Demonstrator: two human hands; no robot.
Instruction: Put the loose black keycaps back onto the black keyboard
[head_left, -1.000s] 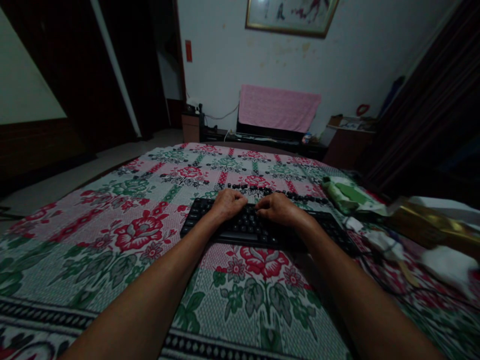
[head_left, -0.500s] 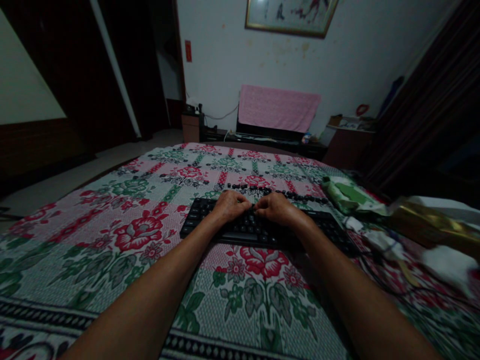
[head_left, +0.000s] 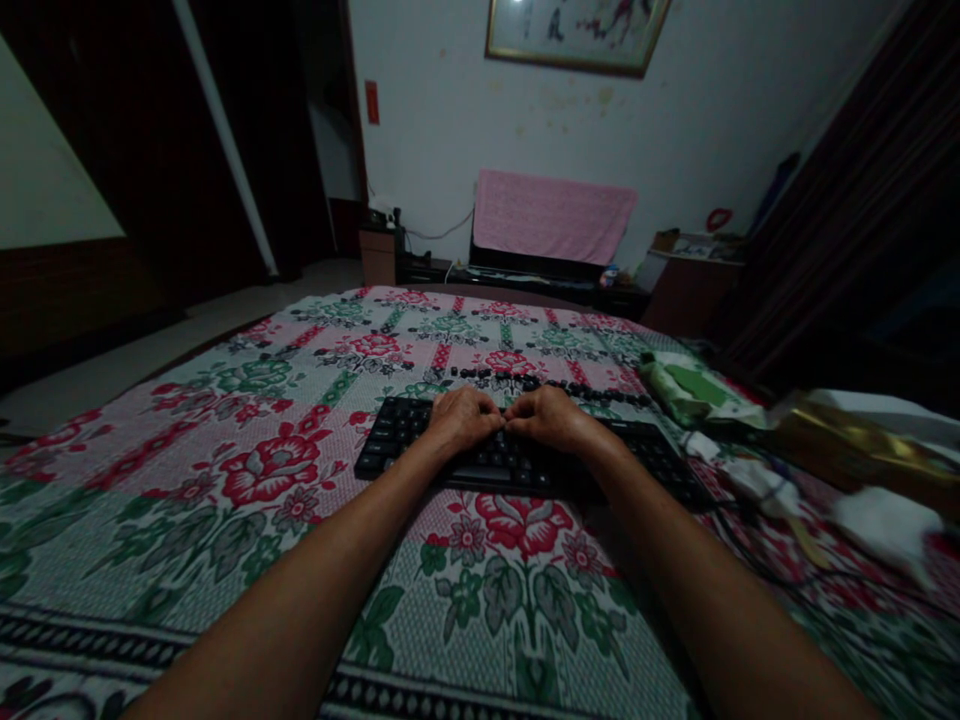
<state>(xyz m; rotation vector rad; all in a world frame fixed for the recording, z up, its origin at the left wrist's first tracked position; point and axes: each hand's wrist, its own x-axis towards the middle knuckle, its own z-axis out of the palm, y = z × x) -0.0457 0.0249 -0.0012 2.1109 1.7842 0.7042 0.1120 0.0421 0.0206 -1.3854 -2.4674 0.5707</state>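
Note:
A black keyboard (head_left: 397, 440) lies flat on a flowered bedspread (head_left: 255, 470). My left hand (head_left: 461, 418) and my right hand (head_left: 551, 415) rest on its middle keys, knuckles up, fingers curled down. The two hands touch each other at the fingertips, which are hidden, so I cannot see whether they pinch anything. Just beyond the keyboard a row of several small black keycaps (head_left: 592, 392) lies loose on the cloth.
To the right lie a green packet (head_left: 690, 390), a gold box (head_left: 847, 440), a white object (head_left: 885, 525) and the keyboard's dark cable (head_left: 750, 545). A low cabinet draped with a pink cloth (head_left: 551, 215) stands against the far wall.
My hands have drawn together over the middle of the keyboard until their fingertips meet. The keyboard has stayed in place.

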